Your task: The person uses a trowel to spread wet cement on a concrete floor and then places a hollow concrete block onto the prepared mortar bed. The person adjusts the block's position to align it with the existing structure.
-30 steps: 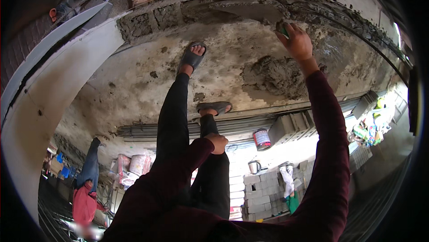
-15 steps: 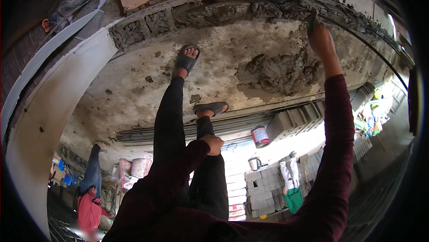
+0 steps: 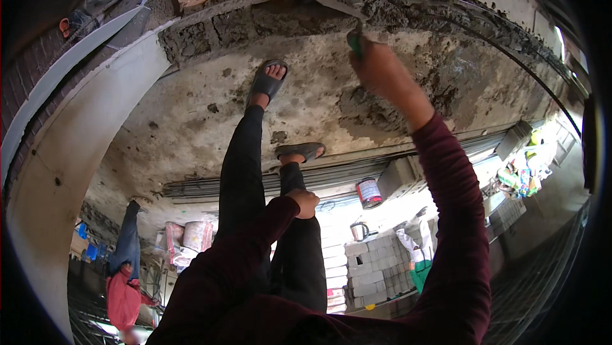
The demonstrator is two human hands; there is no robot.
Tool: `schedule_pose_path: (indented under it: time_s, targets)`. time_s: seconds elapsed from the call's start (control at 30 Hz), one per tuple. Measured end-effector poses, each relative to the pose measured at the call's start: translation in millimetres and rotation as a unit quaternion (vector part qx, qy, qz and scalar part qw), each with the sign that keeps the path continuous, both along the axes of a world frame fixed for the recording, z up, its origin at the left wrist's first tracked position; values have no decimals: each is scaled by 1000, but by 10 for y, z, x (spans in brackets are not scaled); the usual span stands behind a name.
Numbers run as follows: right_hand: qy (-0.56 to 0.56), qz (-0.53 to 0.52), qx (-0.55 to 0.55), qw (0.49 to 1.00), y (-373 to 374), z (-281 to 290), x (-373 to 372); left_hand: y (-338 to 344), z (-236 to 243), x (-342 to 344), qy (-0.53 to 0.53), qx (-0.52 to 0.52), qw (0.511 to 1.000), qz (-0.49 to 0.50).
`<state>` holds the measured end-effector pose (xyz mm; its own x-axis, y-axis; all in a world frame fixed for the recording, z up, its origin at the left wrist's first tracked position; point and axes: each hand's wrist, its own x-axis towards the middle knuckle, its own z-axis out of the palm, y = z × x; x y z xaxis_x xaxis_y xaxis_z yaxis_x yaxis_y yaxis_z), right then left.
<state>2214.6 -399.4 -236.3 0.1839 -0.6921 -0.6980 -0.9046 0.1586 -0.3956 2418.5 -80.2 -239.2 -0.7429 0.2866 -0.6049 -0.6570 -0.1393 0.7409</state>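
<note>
My right hand is closed on the green handle of a trowel, whose metal blade lies on a rough strip of wet grey mortar along the top of the view. Below the hand is a heap of wet mortar on the stained concrete floor, partly hidden by my arm. My left hand rests closed on my right leg; anything inside its fingers is hidden. My sandalled feet are on the concrete, one near the strip and one lower down.
A person in a red top is at lower left, another in green at lower right. Long bars, a tin bucket, concrete blocks and pale sacks lie below. A curved dark rod runs at right.
My right hand first moved right and up, then swung left along the strip with the trowel, whose blade now shows at top centre. My left hand has stayed on my leg.
</note>
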Motion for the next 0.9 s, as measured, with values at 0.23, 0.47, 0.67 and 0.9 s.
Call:
schedule_pose_path:
  time_s: [0.23, 0.47, 0.67, 0.9]
  targets:
    - [-68, -66, -15, 995, 515, 1, 258, 53, -19, -3, 6, -1, 1000, -28]
    - [-185, -340, -109, 915, 1695, -515, 110, 175, -24, 35, -13, 17, 999, -28]
    - [-160, -698, -141, 683, 2036, -1553, 354, 518, -112, 214, -11, 16, 996, -90]
    - [-100, -772, -150, 610, 1571, -2431, 1072, 462, 21, 313, -56, 19, 994, -96]
